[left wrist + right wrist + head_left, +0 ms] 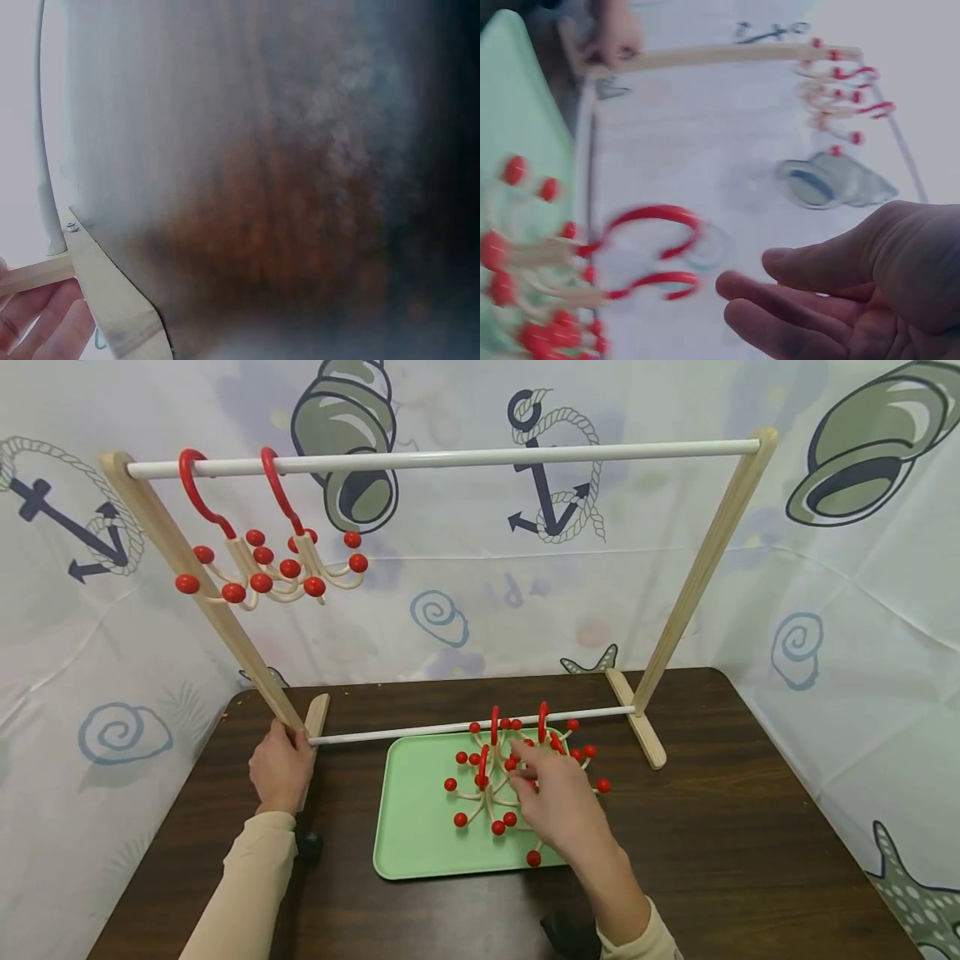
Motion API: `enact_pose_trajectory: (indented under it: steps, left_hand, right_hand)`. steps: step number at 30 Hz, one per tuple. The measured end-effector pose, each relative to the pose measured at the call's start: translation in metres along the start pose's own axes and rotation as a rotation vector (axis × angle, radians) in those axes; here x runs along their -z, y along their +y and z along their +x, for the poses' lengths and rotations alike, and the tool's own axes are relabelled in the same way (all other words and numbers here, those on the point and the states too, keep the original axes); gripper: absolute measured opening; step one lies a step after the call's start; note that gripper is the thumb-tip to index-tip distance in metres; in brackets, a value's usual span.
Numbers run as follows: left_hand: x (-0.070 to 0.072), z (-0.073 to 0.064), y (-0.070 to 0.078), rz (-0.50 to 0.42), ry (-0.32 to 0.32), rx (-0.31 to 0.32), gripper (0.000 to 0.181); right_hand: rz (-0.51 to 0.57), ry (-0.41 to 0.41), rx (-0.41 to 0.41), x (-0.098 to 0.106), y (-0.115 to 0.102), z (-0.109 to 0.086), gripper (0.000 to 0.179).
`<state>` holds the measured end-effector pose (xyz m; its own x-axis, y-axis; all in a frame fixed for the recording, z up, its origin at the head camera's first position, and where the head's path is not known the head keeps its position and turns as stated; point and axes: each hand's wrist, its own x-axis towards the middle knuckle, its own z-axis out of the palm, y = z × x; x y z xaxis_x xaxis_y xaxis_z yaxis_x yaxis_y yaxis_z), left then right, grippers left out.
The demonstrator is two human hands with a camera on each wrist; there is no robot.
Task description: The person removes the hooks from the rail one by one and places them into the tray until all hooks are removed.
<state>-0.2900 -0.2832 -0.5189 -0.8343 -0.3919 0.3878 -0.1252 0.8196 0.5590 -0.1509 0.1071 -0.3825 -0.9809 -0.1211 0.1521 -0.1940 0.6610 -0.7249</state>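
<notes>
Red hooks top the wooden hangers (487, 793) that I see heaped on the green tray (416, 810), each with curved arms ending in red balls. The person's right hand (558, 797) is over the right part of that heap, hiding some of the balls from my head view. Its thumb and fingers are loosely bent with a gap between them, and it has hold of nothing. From the right wrist I see two hooks just beyond the fingertips, apart from them; the tray lies farther off behind those hooks.

Behind the heap, a white lower bar (405, 732) runs along the back of the tray. At its left end the person's left hand (281, 768) grips the foot of the left post (234, 631), fingers curled round the wood; my left wrist view catches only part of those fingers.

Higher up, two more hangers, the left one (242, 560) and its neighbour (311, 556), hang by their hooks from the upper bar (480, 459), near the left post and well apart from the right hand. The right post (701, 572) stands at the other end. Everything rests on a dark brown table (750, 835), with a printed cloth (660, 410) behind.
</notes>
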Motion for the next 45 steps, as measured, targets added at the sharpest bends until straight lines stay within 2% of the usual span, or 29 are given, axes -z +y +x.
enact_pose_trajectory:
  steps: [4,9,13,18,20,25,31,36,39,45]
  left_hand:
    - [0.000,0.001,-0.001,0.001,0.002,-0.003,0.026]
    - [0.000,0.000,-0.002,0.007,0.001,-0.008,0.025]
    - [0.000,-0.001,-0.001,0.004,0.006,-0.019,0.025]
    - [0.002,-0.001,0.000,-0.001,0.018,-0.024,0.025]
    - [0.002,-0.001,0.000,0.000,0.021,-0.024,0.024]
    - [0.003,-0.001,0.000,-0.001,0.020,-0.025,0.024]
    - [0.004,-0.001,0.002,0.000,0.008,-0.012,0.023]
    - [0.005,-0.001,0.001,-0.001,0.014,-0.020,0.023]
    - [0.004,-0.002,0.000,-0.003,0.019,-0.031,0.024]
    - [0.004,-0.002,0.000,0.000,0.017,-0.028,0.024]
  right_hand:
    - [0.027,0.067,0.066,0.024,-0.012,0.006,0.040]
    - [0.057,0.132,0.241,0.036,-0.024,0.021,0.034]
    - [0.096,0.134,0.331,0.034,-0.038,0.035,0.031]
    - [0.036,0.097,0.430,0.024,-0.060,0.058,0.033]
    - [0.018,0.100,0.478,0.022,-0.069,0.069,0.034]
    - [0.050,0.137,0.574,0.023,-0.094,0.104,0.038]
    - [0.087,0.148,0.558,0.029,-0.128,0.150,0.043]
    - [0.137,0.061,0.491,0.022,-0.153,0.180,0.044]
    - [0.120,0.000,0.461,0.014,-0.164,0.192,0.046]
    - [0.058,-0.067,0.433,0.002,-0.184,0.204,0.049]
